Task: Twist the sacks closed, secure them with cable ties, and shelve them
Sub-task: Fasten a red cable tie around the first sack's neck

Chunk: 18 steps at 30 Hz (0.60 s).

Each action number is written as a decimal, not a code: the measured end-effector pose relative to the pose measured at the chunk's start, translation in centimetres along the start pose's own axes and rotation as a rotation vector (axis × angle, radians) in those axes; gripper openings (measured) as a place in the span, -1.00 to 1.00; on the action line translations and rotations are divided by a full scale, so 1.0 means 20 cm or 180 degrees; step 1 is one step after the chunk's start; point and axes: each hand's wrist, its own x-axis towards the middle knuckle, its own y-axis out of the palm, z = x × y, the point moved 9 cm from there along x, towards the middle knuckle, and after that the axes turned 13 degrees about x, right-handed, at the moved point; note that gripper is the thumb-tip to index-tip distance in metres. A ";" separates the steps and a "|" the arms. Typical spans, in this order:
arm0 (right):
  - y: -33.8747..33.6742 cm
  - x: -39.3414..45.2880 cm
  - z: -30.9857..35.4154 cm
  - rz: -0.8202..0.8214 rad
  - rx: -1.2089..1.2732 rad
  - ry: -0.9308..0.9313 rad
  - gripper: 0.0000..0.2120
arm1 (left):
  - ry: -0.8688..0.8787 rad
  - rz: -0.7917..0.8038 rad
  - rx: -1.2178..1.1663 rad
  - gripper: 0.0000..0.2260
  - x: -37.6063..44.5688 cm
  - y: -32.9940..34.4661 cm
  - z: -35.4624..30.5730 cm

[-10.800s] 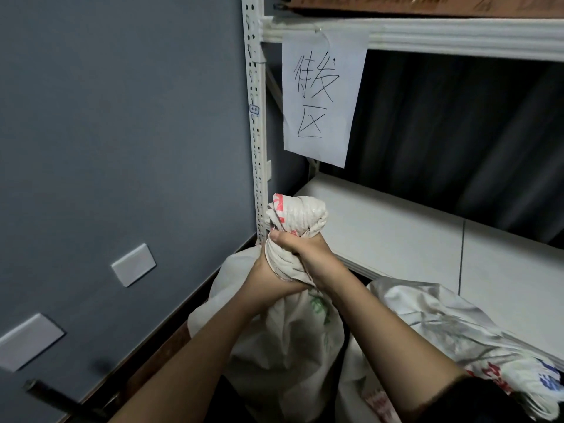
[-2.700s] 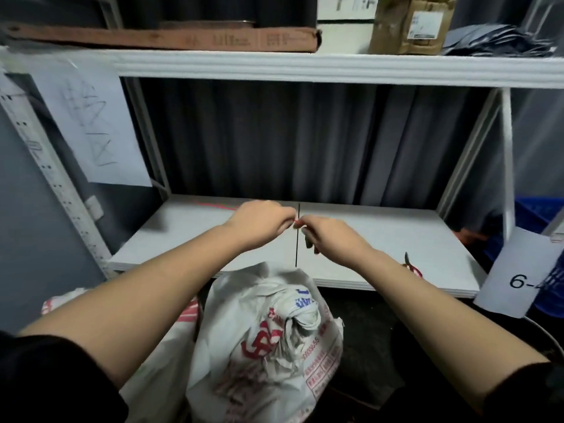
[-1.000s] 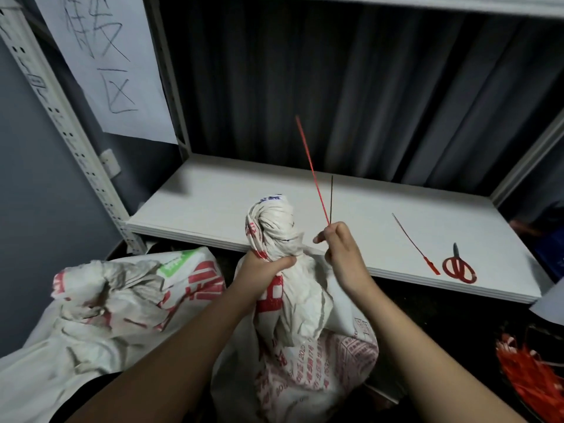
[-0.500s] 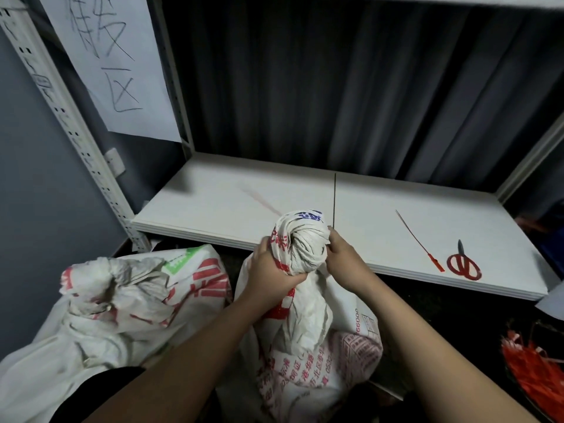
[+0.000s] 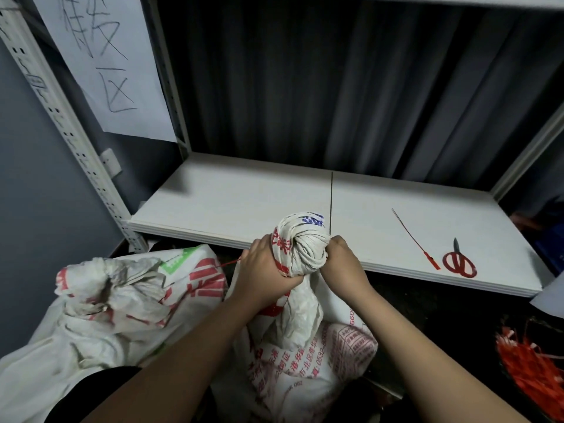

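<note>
A white woven sack (image 5: 308, 349) with red print stands in front of the shelf, its mouth twisted into a knob. My left hand (image 5: 262, 270) grips the twisted neck from the left. My right hand (image 5: 341, 264) holds the neck from the right, fingers curled against it. A thin red cable tie (image 5: 229, 263) pokes out left of my left hand; how it runs behind the neck is hidden. A second sack (image 5: 116, 303) with a bunched top lies to the left. The white shelf board (image 5: 232, 203) is just behind the sack.
A spare red cable tie (image 5: 416, 239) and red-handled scissors (image 5: 459, 261) lie on the shelf's right part. A pile of red cable ties (image 5: 531, 364) sits low at the right. A paper sign (image 5: 106, 62) hangs on the perforated left post (image 5: 61, 126). A dark curtain backs the shelf.
The red tie, held upright in my right hand a second ago, has come down around the sack neck; its end now shows left of my left hand. Both hands have closed on the neck.
</note>
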 end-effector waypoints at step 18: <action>0.13 -0.08 0.02 0.0723 0.1779 0.0266 -0.23 | -0.0459 0.0872 0.0453 -0.30 0.01 0.03 0.05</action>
